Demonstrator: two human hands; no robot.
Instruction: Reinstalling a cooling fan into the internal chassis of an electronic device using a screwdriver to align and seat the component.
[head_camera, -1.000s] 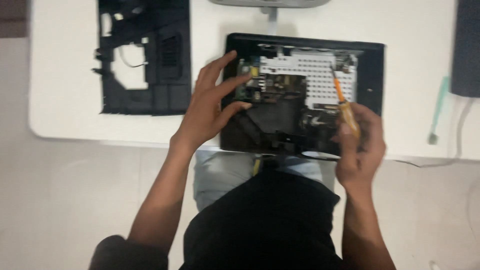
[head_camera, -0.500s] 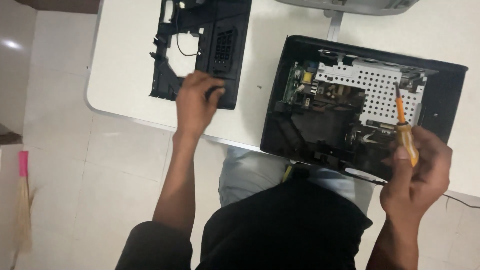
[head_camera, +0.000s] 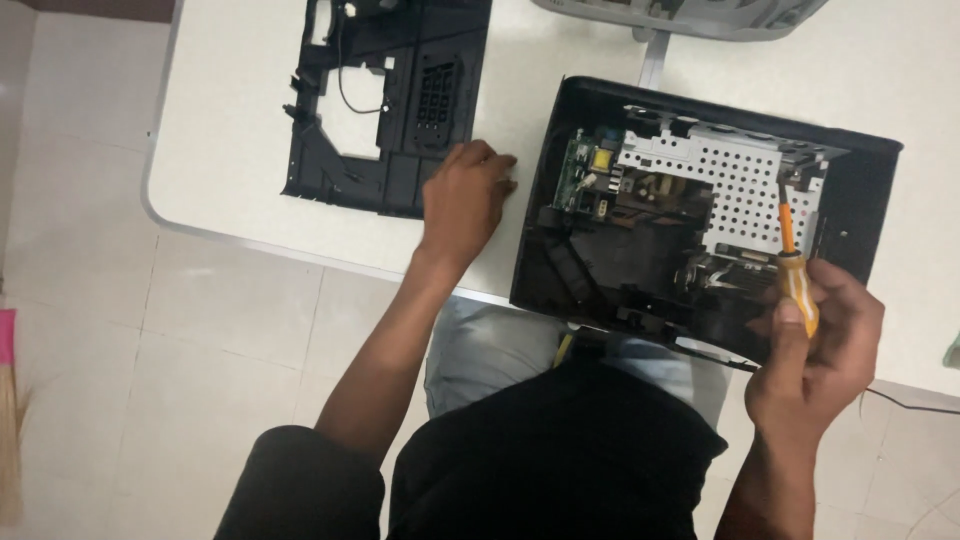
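Head view: the opened black device housing (head_camera: 700, 215) lies flat on the white tabletop (head_camera: 240, 110), cavity upward, so the perforated metal shield (head_camera: 720, 180) and green circuit board (head_camera: 578, 172) are accessible from above. The right hand (head_camera: 815, 345) is closed around the orange screwdriver (head_camera: 795, 275), held near upright with the tip on the shield's right edge, probably at a screw; the view is too coarse to confirm. The left hand (head_camera: 462, 195) rests knuckles-up, fingers curled and holding nothing visible, on the tabletop between the housing and the detached black plastic frame (head_camera: 390, 100), which lies set aside to the left.
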